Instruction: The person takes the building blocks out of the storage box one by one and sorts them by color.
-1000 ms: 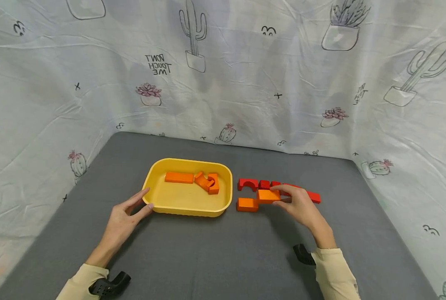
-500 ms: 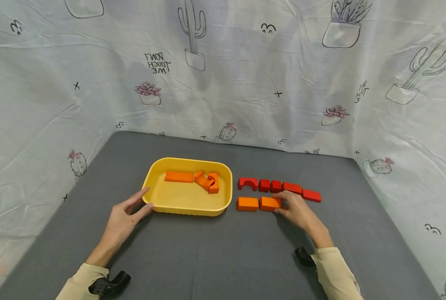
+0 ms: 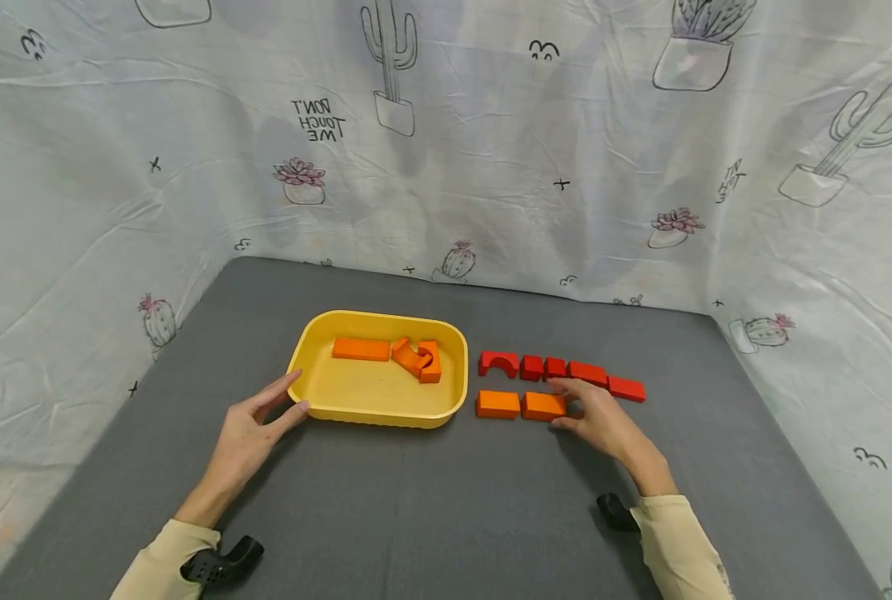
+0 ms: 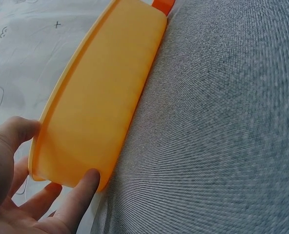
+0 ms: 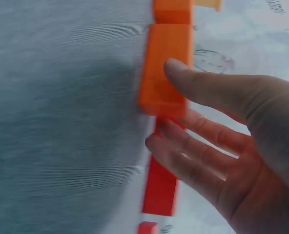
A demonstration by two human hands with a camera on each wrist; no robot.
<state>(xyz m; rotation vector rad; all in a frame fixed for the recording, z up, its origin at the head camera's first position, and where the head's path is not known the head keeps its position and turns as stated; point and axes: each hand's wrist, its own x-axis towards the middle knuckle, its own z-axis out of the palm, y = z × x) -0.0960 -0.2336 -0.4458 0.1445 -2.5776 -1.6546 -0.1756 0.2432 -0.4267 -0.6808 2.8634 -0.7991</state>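
A yellow tray [image 3: 378, 414] stands on the grey cloth, with several orange blocks inside, among them a long one [image 3: 361, 349] and two curved or notched pieces tangled at its right. My left hand [image 3: 245, 437] touches the tray's near left corner, fingers spread and fairly straight; the left wrist view shows fingertips against the tray's wall [image 4: 100, 92]. Right of the tray, two orange blocks lie in a row. My right hand [image 3: 602, 417] is around the right end of the right-hand orange block [image 3: 543, 406], fingers loosely spread. The other orange block [image 3: 498, 405] lies left of it.
Behind the orange blocks runs a row of red ones: an arch [image 3: 499, 362], two small cubes [image 3: 532, 367], and two longer blocks [image 3: 627, 388]. White cloth [image 3: 446, 167] printed with cacti hangs around the back and sides of the grey surface [image 3: 431, 517].
My right hand has lowered the orange block onto the cloth beside the other orange one, and its fingers have loosened from it. The left hand stays at the tray's corner.
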